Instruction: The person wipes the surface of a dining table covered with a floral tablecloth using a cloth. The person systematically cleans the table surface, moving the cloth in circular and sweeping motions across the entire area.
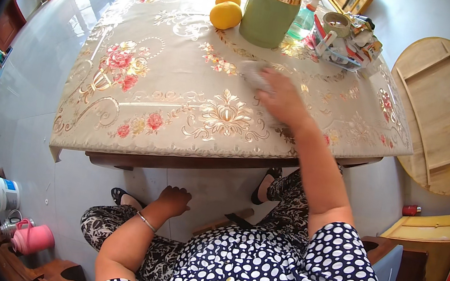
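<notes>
The right hand (285, 100) has its fingers closed over a pale cloth (255, 76), blurred, on the flowered cover (173, 76) of the desk (193, 164), on the near side of the green jug (269, 20). The left hand (173, 199) is near the left knee (101, 221), its fingers part-open, loosely bent, with nothing visible in their hold.

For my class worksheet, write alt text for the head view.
A person's right hand holds a blurred, pale cloth-like item on a floral tablecloth; the left hand is off it. Farther back are two yellow fruits, a green jug and a filled clear basket.
</notes>
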`<state>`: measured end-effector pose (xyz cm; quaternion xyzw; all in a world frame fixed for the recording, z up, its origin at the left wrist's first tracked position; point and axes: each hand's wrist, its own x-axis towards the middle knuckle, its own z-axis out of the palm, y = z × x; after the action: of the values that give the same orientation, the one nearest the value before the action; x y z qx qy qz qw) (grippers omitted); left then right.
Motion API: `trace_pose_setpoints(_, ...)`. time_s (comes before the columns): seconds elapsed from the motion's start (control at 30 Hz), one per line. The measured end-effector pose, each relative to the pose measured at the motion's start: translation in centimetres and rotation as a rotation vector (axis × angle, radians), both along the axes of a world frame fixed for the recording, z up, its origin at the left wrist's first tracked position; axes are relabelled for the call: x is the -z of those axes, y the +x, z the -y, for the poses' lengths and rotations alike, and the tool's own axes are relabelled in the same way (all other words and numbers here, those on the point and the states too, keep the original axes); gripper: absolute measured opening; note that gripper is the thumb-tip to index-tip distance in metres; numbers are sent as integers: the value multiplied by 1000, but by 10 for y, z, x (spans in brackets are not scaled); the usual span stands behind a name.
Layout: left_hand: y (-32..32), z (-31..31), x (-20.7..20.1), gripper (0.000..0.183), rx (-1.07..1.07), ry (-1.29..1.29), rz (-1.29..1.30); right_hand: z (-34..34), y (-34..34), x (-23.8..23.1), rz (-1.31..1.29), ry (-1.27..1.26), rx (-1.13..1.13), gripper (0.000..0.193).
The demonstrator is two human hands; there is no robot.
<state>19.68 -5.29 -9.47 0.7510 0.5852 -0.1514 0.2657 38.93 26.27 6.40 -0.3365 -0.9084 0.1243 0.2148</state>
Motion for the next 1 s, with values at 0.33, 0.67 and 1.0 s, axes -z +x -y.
trace_pose_setpoints(0.33,5,-2,1,34,13,-58,2,-62,269,6,-25,28,656,45)
trace_pose_setpoints(0.67,7,4,3,32,23,-12,31,-28,247,6,-64,37,609,43)
trace_pose_setpoints(1.0,9,12,0,32,4,52,66,78,103,-11,-19,194,67,45)
